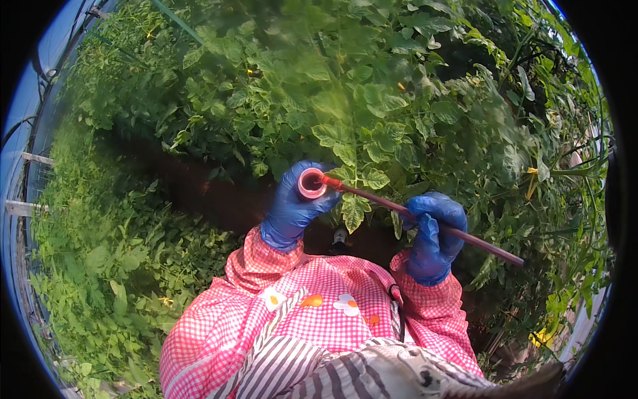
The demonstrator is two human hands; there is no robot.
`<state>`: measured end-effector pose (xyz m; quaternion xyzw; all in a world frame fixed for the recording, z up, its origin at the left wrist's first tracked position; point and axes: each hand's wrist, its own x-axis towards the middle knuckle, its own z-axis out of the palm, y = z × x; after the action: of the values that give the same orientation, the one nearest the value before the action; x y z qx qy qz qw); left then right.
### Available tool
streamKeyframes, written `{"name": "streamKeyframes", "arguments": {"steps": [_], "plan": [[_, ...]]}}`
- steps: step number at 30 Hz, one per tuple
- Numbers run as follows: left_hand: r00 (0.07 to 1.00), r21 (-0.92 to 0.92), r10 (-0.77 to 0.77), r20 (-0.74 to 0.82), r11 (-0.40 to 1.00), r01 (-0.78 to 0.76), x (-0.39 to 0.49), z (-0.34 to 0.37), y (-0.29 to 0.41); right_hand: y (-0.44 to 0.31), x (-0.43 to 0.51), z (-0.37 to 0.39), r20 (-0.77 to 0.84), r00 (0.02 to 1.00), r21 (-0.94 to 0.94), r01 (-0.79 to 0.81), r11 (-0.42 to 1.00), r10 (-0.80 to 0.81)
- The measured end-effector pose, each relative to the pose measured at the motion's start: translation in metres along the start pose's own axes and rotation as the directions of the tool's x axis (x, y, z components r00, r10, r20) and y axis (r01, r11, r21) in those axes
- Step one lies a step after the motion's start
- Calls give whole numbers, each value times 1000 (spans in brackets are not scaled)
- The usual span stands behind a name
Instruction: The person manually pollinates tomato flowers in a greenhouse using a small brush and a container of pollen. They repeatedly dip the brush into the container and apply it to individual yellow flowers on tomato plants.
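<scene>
My left hand (298, 204), in a blue glove, is closed round a small round container (312, 183) with a pale pink rim and dark inside, its mouth facing up. My right hand (434, 232), gloved in blue too, grips a thin reddish-brown stick (486, 248) by its middle. Red material (333, 183) is wrapped round the stick's far end, and this tip is at the container's rim; whether it touches cannot be told. A leafy shoot (355, 209) hangs just beyond, between my two hands.
Dense green plants (199, 99) with toothed leaves and a few yellow flowers stand ahead and on both sides. Dark soil (199, 189) shows between the rows at the left. A shoe (340, 236) is below. A frame with clear sheeting (25, 149) stands at the far left.
</scene>
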<state>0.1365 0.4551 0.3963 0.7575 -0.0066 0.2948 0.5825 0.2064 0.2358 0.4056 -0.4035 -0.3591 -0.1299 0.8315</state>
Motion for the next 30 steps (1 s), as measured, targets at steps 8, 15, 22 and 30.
{"name": "streamKeyframes", "arguments": {"steps": [8,15,22,30], "plan": [[990,13,-87,112,996,86,6,1,-2,1,-2,-10,-9,996,-37,89,995,-90],[998,17,-31,49,999,30,3,6,6,11,-6,-18,6,967,-90,253,963,-254],[994,83,81,78,993,-87,18,9,19,13,2,-13,-369,895,37,285,958,-252],[931,59,352,94,932,-358,51,24,64,8,2,-21,-508,851,93,208,974,-133]]}}
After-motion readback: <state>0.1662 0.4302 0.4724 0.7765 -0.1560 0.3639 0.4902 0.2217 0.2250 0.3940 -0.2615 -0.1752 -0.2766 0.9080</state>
